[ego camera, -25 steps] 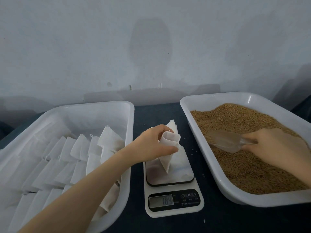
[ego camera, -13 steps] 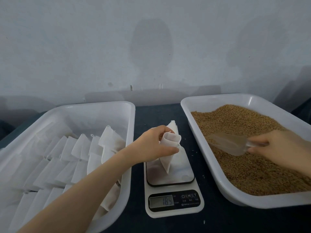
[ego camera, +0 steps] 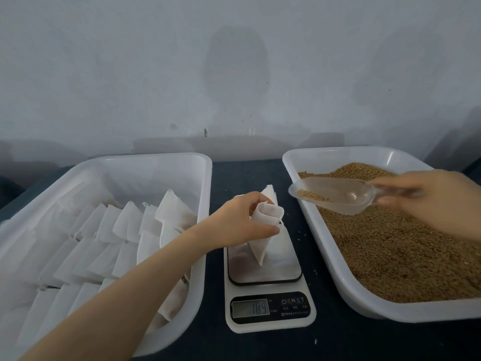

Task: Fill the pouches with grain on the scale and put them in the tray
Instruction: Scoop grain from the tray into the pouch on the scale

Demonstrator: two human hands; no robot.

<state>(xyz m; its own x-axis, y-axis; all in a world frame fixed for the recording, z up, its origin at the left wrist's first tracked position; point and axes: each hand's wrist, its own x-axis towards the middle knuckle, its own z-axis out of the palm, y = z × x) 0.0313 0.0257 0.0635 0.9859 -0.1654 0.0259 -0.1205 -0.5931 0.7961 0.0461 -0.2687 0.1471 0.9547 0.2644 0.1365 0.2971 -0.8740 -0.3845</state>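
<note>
My left hand [ego camera: 238, 221] pinches the open mouth of a white pouch [ego camera: 265, 230], holding it upright on the steel plate of the kitchen scale [ego camera: 268, 295]. The display reads 18.9. My right hand [ego camera: 429, 199] grips the handle of a clear plastic scoop [ego camera: 335, 195], lifted above the grain with a little grain near its tip, which points left toward the pouch. The brown grain [ego camera: 395, 243] fills the white tray [ego camera: 364, 300] on the right. A white tray [ego camera: 197, 162] on the left holds several white pouches [ego camera: 125, 230] in rows.
Everything stands on a dark table [ego camera: 239, 175] against a pale wall. A few stray grains [ego camera: 299, 234] lie on the cloth between the scale and the grain tray. The far part of the left tray holds no pouches.
My right hand has lifted the scoop out of the grain and swung it left, toward the pouch. My left hand and the pouch have stayed on the scale.
</note>
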